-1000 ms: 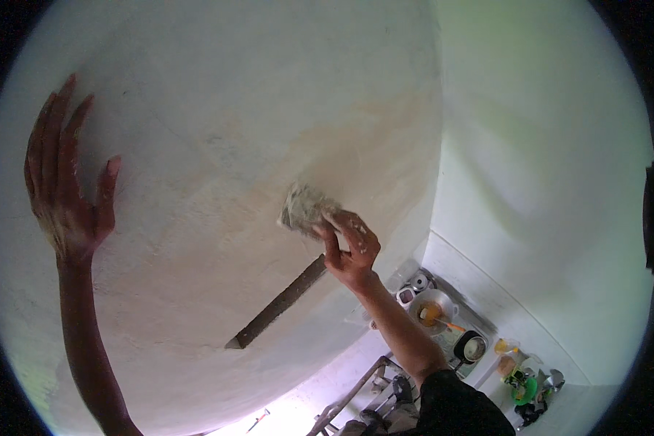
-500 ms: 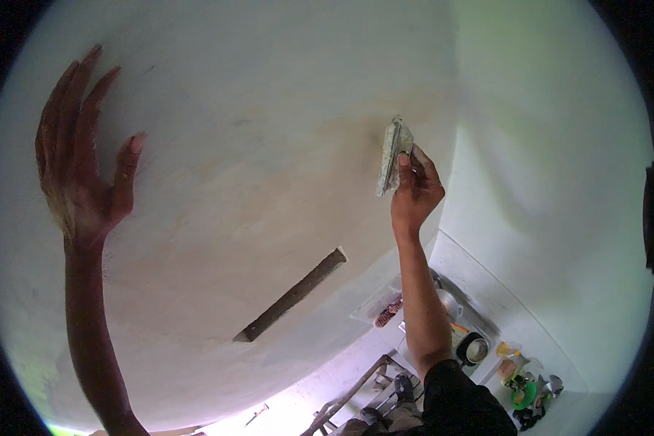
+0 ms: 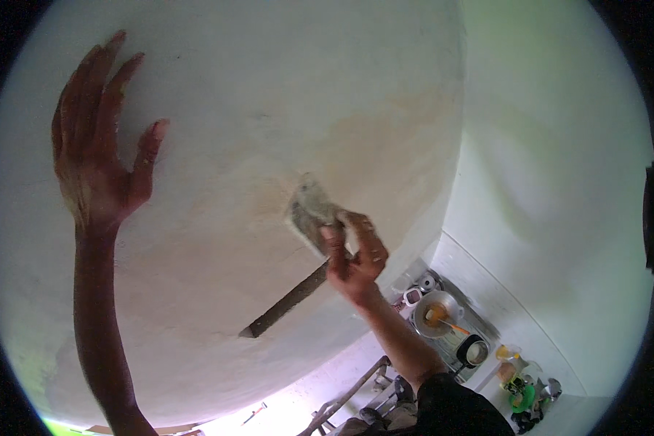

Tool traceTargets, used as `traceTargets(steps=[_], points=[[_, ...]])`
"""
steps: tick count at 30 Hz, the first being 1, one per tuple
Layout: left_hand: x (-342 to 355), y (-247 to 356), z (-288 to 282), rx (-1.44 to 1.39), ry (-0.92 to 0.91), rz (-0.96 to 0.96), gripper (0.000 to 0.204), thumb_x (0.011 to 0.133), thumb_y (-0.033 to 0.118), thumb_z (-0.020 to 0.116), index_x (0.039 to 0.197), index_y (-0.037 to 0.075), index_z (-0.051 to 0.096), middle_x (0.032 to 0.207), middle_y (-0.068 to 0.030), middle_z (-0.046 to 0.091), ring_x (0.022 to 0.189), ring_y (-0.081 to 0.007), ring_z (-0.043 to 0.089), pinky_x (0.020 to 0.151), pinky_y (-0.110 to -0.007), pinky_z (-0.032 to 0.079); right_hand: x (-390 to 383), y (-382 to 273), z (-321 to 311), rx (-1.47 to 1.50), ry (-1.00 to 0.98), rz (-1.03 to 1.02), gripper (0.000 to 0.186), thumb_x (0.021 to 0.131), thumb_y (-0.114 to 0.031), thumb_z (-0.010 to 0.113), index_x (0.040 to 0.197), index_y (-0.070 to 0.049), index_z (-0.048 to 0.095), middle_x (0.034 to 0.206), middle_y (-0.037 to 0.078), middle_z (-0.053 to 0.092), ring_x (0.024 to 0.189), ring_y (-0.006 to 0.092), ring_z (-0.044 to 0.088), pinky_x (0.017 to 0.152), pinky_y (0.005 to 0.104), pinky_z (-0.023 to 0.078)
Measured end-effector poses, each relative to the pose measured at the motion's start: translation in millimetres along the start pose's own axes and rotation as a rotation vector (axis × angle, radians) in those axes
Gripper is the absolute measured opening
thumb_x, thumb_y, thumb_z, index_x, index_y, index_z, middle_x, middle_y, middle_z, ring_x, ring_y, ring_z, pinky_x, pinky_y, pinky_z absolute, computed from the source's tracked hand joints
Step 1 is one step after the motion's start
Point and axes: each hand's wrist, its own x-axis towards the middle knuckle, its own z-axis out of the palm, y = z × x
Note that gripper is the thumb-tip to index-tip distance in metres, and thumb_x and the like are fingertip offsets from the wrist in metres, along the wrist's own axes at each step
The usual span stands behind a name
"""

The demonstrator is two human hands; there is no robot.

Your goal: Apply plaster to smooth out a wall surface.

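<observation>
At the lower right, a table [image 3: 477, 320] is crowded with a round metal pan [image 3: 418, 320], a dark pot [image 3: 464, 349] with pale contents and, beyond it, a green item [image 3: 520, 400] among mixed small things. The near side of the table is crossed by the right forearm [image 3: 401, 336], and a rail [image 3: 352, 390] is seen below it. A dark slot [image 3: 282, 307] is cut into the pale plastered surface [image 3: 232, 152]; its upper end is hidden by the right hand [image 3: 357, 256]. A smeared flat tool [image 3: 311, 207] is pinched by that hand, just above the slot; whether the surface is touched cannot be told. The left hand [image 3: 98, 145] is spread over the surface, thumb apart.

Since half a second ago, the tool has been brought down and leftward and turned from edge-on, and the metal pan has been uncovered by the forearm.

The surface is bounded on the right by a white side wall [image 3: 552, 189]; a wide stretch is left between the hands
</observation>
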Motion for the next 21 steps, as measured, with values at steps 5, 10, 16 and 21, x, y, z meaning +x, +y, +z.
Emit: traceTargets(steps=[5, 10, 16, 21], points=[[-1.5, 0.6, 5.4, 0.0, -0.004, -0.008, 0.055, 0.096, 0.045, 0.062, 0.142, 0.016, 0.056, 0.154, -0.0054, 0.049, 0.145, -0.0289, 0.042, 0.119, -0.05, 0.034, 44.6, 27.9, -14.0, -0.131, 0.063, 0.083, 0.025, 0.089, -0.005, 0.075, 0.112, 0.0, 0.065, 0.096, 0.017, 0.069, 0.084, 0.0329, 0.07, 0.069, 0.0383, 0.055], [2.7, 6.4, 4.7, -0.03, -0.006, -0.037, 0.056, 0.095, 0.045, 0.063, 0.143, 0.017, 0.054, 0.155, -0.0043, 0.048, 0.145, -0.0282, 0.041, 0.12, -0.05, 0.032, 55.4, 30.0, -0.5, -0.252, 0.039, -0.029, 0.025, 0.088, -0.005, 0.074, 0.112, -0.003, 0.066, 0.098, 0.016, 0.07, 0.083, 0.0371, 0.069, 0.069, 0.043, 0.055], [4.0, 0.5, 2.5, -0.047, 0.001, -0.03, 0.057, 0.095, 0.043, 0.064, 0.144, 0.016, 0.053, 0.156, -0.0051, 0.046, 0.147, -0.0278, 0.039, 0.121, -0.05, 0.03, -8.8, -28.2, 11.4, 0.003, -0.185, -0.077, 0.03, 0.084, -0.007, 0.077, 0.113, -0.005, 0.069, 0.099, 0.016, 0.072, 0.089, 0.037, 0.071, 0.075, 0.0445, 0.059], [2.7, 1.2, 2.9, -0.072, -0.003, -0.042, 0.057, 0.095, 0.044, 0.062, 0.144, 0.016, 0.053, 0.157, -0.0047, 0.044, 0.148, -0.0273, 0.037, 0.122, -0.049, 0.029, 38.5, -2.8, -21.4, -0.055, 0.055, 0.214, 0.017, 0.091, -0.015, 0.074, 0.103, -0.003, 0.072, 0.093, 0.014, 0.073, 0.083, 0.028, 0.072, 0.075, 0.0377, 0.056]])
